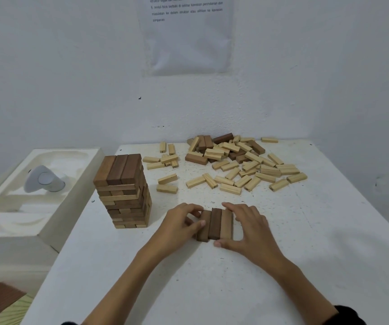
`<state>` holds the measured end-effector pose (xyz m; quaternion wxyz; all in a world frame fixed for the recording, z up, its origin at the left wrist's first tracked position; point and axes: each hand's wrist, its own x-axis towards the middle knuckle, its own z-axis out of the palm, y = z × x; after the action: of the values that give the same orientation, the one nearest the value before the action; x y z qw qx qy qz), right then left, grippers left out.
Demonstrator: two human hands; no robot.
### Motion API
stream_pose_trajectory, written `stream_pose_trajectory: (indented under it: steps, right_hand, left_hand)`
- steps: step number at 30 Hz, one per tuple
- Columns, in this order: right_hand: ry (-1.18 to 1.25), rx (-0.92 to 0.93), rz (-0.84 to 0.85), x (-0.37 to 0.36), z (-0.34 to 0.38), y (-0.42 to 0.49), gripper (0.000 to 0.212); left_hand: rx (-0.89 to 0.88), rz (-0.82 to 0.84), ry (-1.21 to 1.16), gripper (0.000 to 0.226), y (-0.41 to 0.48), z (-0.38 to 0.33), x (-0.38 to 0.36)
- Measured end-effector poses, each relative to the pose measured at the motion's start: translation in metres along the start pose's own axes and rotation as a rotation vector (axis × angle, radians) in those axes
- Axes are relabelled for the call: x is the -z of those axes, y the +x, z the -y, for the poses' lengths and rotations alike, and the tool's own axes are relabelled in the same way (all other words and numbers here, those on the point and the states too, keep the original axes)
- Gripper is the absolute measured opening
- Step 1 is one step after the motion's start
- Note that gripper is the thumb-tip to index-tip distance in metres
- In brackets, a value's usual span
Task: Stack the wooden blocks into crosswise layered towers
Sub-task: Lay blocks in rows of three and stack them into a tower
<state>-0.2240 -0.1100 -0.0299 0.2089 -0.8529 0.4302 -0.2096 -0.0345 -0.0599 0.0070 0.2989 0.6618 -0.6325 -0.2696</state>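
Two hands clasp a row of three blocks (214, 224) beside a finished tower (123, 191)

The row of three blocks lies flat on the white table (317, 242), near the front and about the middle. Its brown pieces sit side by side and touching, with their long sides running away from the person. The left hand (180, 225) grasps the row from the left: its fingers bend over the far left corner and its thumb presses the side of the outer block. The right hand (252, 228) spans the row from the right, pinching it lengthwise with the forefinger at the far end and the thumb at the near end.

Just left of the hands stands the finished tower, many layers high. Its layers cross one another, and three dark blocks lie across the top. Behind the hands, toward the wall, a loose pile (238, 160) of pale and brown blocks spreads over the table.

Left of the table sits a white tray (8, 221) holding a rounded white object (44, 179). A printed sheet (186, 36) hangs on the wall above. A dark sleeve (349, 315) shows at the right forearm.
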Motion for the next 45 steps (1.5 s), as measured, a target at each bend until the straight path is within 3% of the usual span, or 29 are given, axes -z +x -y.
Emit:
stream_pose_trajectory:
  steps: [3, 7, 9, 11, 15, 20, 24, 28, 31, 36, 40, 45]
  right_hand:
    - [0.124, 0.033, 0.108, 0.004, -0.001, 0.001, 0.111]
    - [0.424, 0.015, 0.062, 0.016, -0.015, 0.002, 0.047]
    - [0.470, 0.002, -0.016, 0.021, -0.022, 0.001, 0.036]
    - [0.451, -0.005, -0.068, 0.022, -0.026, 0.000, 0.038]
    - [0.350, 0.015, -0.102, 0.016, -0.028, 0.001, 0.034]
    - [0.277, -0.010, -0.136, 0.013, -0.024, 0.002, 0.032]
    - [0.126, -0.044, -0.181, 0.004, -0.020, -0.001, 0.031]
    - [-0.025, -0.127, -0.213, 0.004, -0.014, -0.004, 0.060]
    - [-0.104, -0.176, -0.176, -0.001, -0.009, -0.007, 0.071]
    - [-0.199, -0.139, -0.243, -0.014, -0.006, -0.007, 0.055]
    - [-0.068, -0.167, -0.129, 0.003, -0.011, -0.004, 0.078]
    - [0.180, -0.066, 0.145, 0.031, -0.030, -0.004, 0.077]
  left_hand:
    - [0.014, -0.024, 0.020, 0.043, -0.002, -0.004, -0.005]
    - [0.123, 0.008, 0.077, 0.095, -0.005, -0.015, -0.021]
    - [0.142, 0.025, 0.202, 0.117, -0.007, -0.020, -0.030]
    - [0.104, -0.002, 0.324, 0.125, -0.009, -0.020, -0.038]
    - [-0.001, -0.003, 0.358, 0.112, -0.007, -0.015, -0.042]
    - [-0.114, 0.240, 0.244, 0.096, 0.002, -0.014, -0.015]
    - [-0.096, 0.350, 0.197, 0.105, 0.006, -0.009, -0.002]
    - [0.057, 0.296, 0.283, 0.114, -0.010, -0.005, -0.002]
    - [0.076, 0.259, 0.385, 0.133, -0.024, 0.006, -0.011]
    - [-0.015, 0.293, 0.446, 0.131, -0.024, 0.012, -0.024]
    - [-0.035, 0.297, 0.428, 0.129, -0.019, 0.015, -0.021]
    - [-0.065, 0.241, 0.277, 0.116, -0.017, 0.025, -0.011]
